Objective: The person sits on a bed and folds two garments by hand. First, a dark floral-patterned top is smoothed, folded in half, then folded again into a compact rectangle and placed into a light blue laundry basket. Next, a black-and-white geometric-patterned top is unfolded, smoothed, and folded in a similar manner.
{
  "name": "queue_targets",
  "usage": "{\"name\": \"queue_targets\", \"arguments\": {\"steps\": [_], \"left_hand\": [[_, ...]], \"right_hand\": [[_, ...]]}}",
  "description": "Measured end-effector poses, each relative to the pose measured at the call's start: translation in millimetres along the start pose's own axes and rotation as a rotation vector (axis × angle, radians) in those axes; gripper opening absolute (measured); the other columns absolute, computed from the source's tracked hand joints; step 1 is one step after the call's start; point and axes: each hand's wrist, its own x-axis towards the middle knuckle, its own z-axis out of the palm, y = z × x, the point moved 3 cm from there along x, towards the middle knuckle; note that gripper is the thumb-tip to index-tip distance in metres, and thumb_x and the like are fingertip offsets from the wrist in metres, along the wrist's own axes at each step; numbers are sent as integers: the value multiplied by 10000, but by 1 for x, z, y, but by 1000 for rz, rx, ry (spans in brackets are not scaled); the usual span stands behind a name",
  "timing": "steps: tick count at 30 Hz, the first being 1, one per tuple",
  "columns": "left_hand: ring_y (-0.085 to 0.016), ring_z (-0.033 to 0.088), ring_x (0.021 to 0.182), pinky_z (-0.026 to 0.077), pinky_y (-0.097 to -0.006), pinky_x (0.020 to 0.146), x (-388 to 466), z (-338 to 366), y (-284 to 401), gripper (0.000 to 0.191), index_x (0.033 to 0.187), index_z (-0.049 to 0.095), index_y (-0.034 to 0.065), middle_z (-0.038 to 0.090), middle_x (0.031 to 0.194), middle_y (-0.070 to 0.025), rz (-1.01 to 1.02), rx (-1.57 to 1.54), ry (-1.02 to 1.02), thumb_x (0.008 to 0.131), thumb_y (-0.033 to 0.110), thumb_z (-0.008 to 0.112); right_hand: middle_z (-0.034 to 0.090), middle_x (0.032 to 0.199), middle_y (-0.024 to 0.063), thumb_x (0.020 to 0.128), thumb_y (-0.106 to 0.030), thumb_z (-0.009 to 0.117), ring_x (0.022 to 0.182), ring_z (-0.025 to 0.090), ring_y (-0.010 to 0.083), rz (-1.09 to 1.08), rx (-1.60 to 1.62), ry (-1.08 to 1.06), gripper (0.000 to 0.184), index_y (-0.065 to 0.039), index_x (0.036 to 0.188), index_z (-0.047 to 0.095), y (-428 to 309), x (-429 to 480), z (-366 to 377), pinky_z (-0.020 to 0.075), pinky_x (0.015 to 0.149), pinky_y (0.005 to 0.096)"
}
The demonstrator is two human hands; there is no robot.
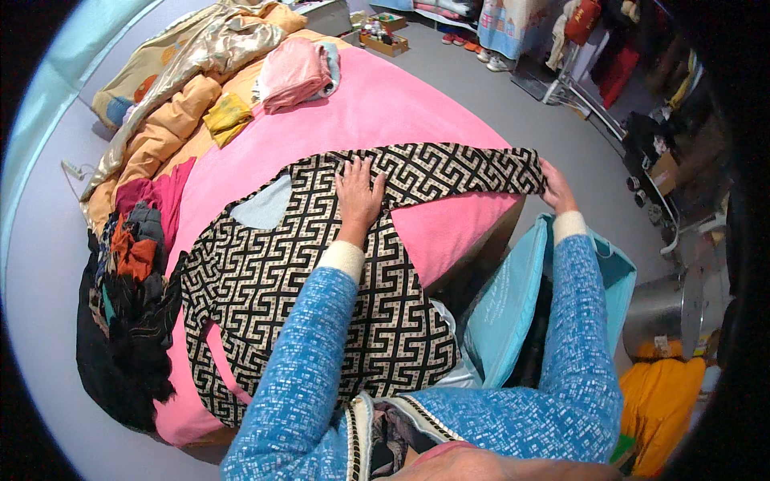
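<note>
A long-sleeved top with a black and beige geometric pattern (313, 270) is spread on a pink sheet (409, 96) over the bed. Its pale blue-grey lining (264, 204) shows at the neck opening. My left hand (360, 198) lies flat on the top near the shoulder, palm down, with nothing in it. At the right, my right hand (558, 187) grips the cuff end of one sleeve (469, 171), which stretches straight past the bed's edge. The other sleeve (225, 367) lies bent at the left, partly hidden behind my left arm.
Folded pink cloth (295, 75) and a folded yellow cloth (228, 119) lie on the bed beside a rumpled orange quilt (171, 123). Dark and coloured clothes (132, 288) are heaped at the left. An open turquoise fabric bin (511, 306) stands against the bed's right side.
</note>
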Motion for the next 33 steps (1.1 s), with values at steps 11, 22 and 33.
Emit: {"name": "queue_targets", "arguments": {"steps": [11,22,33], "left_hand": [[-376,346,1454,184,-532,1221,-3,-16,-5,566,1470,423,13,450,1514,-212,-203,-77,306,1023,351,497],[-366,306,1478,89,-552,1237,-1,-8,-7,617,1432,525,39,424,1548,-203,-268,89,144,1039,498,399],[-378,320,1469,117,-552,1230,-3,-11,-5,602,1410,555,35,442,1536,-204,-213,69,229,1037,487,414]], "right_hand": [[687,1166,-13,964,-247,651,935,684,115,191,-405,-21,381,-152,1330,601,-6,-17,18,589,772,313],[670,1280,60,1064,-332,492,1157,643,190,-94,-48,-104,437,-40,1374,588,-26,-12,60,500,1022,326],[728,1139,109,1037,-389,566,1013,705,215,64,90,6,417,-17,1193,674,-11,-17,26,583,899,366]]}}
